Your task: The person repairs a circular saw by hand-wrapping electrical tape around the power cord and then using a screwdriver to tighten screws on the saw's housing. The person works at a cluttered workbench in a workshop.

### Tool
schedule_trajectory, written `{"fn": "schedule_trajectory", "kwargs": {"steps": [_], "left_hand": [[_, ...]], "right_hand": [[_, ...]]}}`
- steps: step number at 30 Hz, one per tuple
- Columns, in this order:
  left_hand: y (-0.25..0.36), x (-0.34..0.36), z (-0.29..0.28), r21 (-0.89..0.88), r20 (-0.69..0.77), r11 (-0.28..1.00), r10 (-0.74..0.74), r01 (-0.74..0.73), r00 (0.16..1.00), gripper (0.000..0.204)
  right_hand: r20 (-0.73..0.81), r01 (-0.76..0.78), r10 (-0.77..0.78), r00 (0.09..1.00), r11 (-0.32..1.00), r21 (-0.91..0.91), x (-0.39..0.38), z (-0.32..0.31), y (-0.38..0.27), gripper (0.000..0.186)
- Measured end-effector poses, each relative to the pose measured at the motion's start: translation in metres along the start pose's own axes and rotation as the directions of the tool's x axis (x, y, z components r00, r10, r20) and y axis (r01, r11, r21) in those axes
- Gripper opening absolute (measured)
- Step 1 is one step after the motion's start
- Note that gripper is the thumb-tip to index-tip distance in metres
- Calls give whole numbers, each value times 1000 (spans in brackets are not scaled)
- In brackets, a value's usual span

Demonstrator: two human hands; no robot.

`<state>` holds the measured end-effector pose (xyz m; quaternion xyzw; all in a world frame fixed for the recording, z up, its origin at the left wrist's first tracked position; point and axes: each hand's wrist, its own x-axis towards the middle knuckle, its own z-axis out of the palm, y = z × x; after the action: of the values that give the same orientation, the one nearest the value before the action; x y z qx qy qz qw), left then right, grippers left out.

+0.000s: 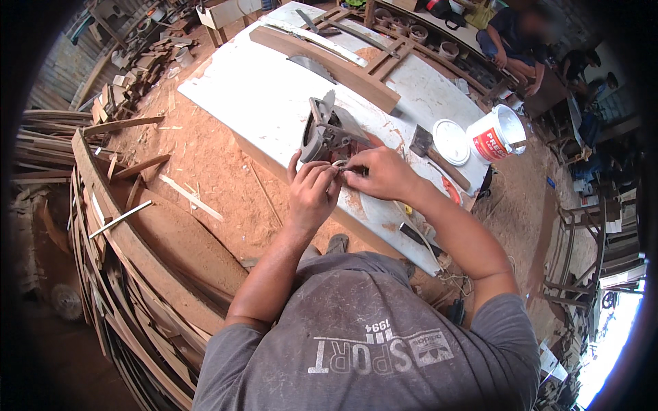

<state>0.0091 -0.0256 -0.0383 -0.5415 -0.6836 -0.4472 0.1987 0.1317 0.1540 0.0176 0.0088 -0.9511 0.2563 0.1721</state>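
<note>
My left hand and my right hand meet at the near edge of the white table. Their fingers are pinched together around a small dark piece, too small to name. Just beyond my fingertips a grey handheld power tool, perhaps a circular saw, rests on the tabletop. Farther back a round toothed saw blade leans on a long wooden beam. To the right of my right hand lies a hammer with a dark blocky head and wooden handle.
A white bucket with a red label and a round white lid stand at the table's right. A wooden frame lies at the back. Curved wood strips pile up on the left. Another person sits at the far right.
</note>
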Motion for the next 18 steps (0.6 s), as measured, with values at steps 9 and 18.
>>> {"fn": "schedule_trajectory", "kwargs": {"steps": [9,18], "left_hand": [[-6,-2,-6,-8,-27,1000,-1,1,1000,21],[-6,-3,-14,-360,84,911,-181,200,980,33]], "right_hand": [[432,-603,438,788,691,399,18,-19,-16,37],[113,-351,340,934,811,468,5,-8,-24,26]]}}
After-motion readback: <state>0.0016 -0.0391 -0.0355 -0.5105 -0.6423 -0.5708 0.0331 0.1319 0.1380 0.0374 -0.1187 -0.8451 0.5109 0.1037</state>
